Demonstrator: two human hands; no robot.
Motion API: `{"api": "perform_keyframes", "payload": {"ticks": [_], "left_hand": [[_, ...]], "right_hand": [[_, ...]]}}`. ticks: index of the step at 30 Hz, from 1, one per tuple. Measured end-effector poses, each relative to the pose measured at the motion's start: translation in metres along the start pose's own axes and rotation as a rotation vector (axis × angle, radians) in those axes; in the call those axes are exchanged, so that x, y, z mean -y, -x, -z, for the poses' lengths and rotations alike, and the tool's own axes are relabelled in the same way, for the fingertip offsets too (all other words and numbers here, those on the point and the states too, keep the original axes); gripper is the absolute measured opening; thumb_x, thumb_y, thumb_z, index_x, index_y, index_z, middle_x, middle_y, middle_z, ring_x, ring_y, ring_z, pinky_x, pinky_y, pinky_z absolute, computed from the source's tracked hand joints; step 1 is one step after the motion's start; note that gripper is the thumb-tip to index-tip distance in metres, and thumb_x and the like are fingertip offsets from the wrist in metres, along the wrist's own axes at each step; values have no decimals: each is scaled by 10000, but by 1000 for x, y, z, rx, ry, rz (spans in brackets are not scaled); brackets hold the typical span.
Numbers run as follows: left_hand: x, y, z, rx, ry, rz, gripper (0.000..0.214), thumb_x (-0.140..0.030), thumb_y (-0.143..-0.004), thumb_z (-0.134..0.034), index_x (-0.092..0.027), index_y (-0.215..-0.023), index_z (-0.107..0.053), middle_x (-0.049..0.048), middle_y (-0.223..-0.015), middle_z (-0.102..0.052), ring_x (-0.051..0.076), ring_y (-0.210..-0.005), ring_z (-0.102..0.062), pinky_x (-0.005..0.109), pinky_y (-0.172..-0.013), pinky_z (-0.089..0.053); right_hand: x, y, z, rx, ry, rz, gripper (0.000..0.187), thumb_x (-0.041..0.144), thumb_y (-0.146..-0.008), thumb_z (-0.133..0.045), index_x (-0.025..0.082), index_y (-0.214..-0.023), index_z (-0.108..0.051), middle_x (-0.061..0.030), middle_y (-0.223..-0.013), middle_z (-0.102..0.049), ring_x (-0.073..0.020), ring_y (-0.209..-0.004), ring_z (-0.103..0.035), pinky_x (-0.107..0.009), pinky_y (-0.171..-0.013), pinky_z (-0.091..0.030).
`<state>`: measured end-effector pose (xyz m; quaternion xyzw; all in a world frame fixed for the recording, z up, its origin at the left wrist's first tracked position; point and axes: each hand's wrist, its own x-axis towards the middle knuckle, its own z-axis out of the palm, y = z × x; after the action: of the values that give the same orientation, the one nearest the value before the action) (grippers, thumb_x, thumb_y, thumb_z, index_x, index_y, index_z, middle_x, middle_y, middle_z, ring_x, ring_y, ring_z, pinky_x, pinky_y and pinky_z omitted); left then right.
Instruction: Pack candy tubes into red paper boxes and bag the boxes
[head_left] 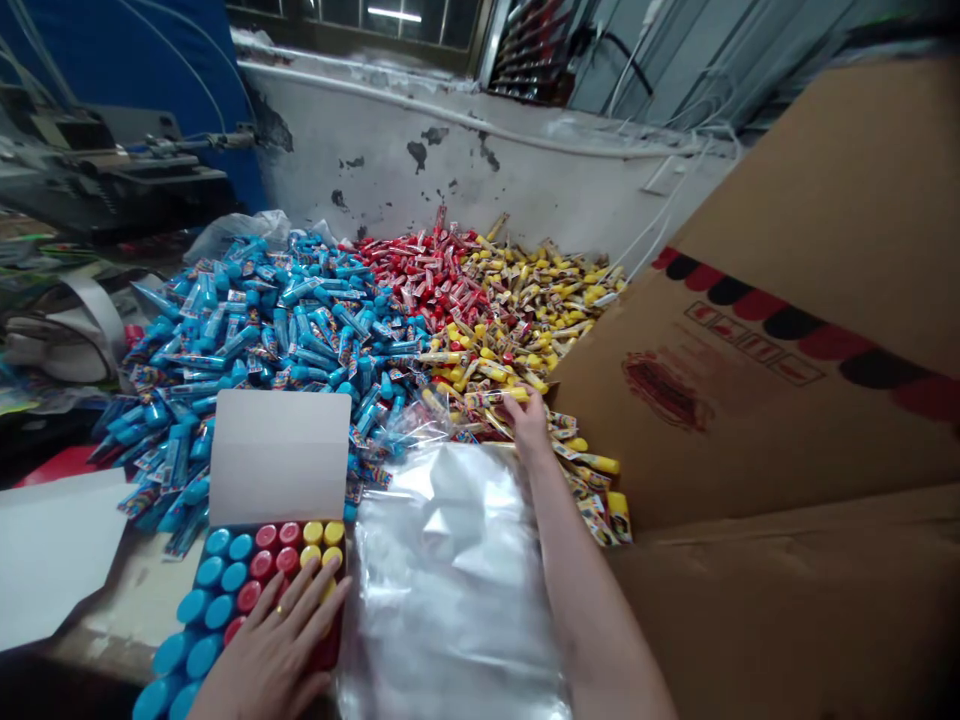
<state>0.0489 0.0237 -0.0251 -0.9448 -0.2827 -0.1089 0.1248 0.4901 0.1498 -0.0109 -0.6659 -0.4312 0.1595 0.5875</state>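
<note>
My left hand, a ring on one finger, lies flat with fingers apart over an open box of upright tubes. Its raised lid is plain pale card. Blue caps stand in columns on the left, red caps in the middle and yellow caps on the right; my hand hides some of them. My right hand reaches forward to the loose heap, its fingers closed around a yellow-capped tube. Between my arms lies a stack of clear plastic bags.
Heaps of wrapped blue tubes, red tubes and yellow tubes reach back to a peeling wall. A large cardboard carton borders the right side. White card lies at left, below a machine.
</note>
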Motion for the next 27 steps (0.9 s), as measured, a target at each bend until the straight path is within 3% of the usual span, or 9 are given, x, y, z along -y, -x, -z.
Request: {"api": "perform_keyframes", "payload": {"ticks": [5,9,13,18,21,27], "left_hand": [[3,1,2,28,157,46,703,-513,-877,-488,-293,-1503,-254,30,-1492,-424,243,-1340,-431,345,-1086,-323],[7,6,6,56,233,100,601,-461,-932,-433,-285,-1490,-292,56,-1505,-401,237,-1364,-403,372,-1096,-322],[5,14,19,150,256,175,476,-375,-969,-383,-258,-1428,-421,75,-1496,-411,252,-1361,-408,462,-1127,-268],[2,19,32,233,320,253,431,-316,-982,-362,-222,-1385,-483,95,-1474,-440,251,-1378,-383,502,-1148,-223],[3,21,34,247,351,258,432,-317,-984,-361,-226,-1391,-473,85,-1477,-438,236,-1381,-377,492,-1162,-194],[4,23,35,260,372,253,442,-336,-987,-343,-225,-1401,-453,75,-1495,-410,236,-1392,-359,494,-1159,-177]], "right_hand": [[51,72,11,66,-330,-104,459,464,-783,-654,268,-1149,-457,3,-976,-615,-145,-839,-640,-328,-780,-571],[84,117,13,90,-373,-166,428,470,-778,-670,265,-1107,-489,-2,-982,-610,-134,-813,-633,-309,-747,-580],[97,171,2,178,-352,-223,419,470,-811,-638,248,-1146,-519,-5,-917,-614,-129,-754,-621,-283,-690,-576],[104,260,-26,423,-74,-107,382,380,-849,-621,234,-1196,-557,-41,-994,-637,-147,-772,-626,-294,-713,-568],[103,301,-46,500,38,5,328,326,-884,-578,235,-1199,-563,-64,-1066,-632,-169,-849,-643,-306,-745,-576],[88,331,-75,522,185,249,338,264,-936,-502,220,-1270,-477,-94,-1099,-630,-203,-948,-652,-354,-834,-574]]}}
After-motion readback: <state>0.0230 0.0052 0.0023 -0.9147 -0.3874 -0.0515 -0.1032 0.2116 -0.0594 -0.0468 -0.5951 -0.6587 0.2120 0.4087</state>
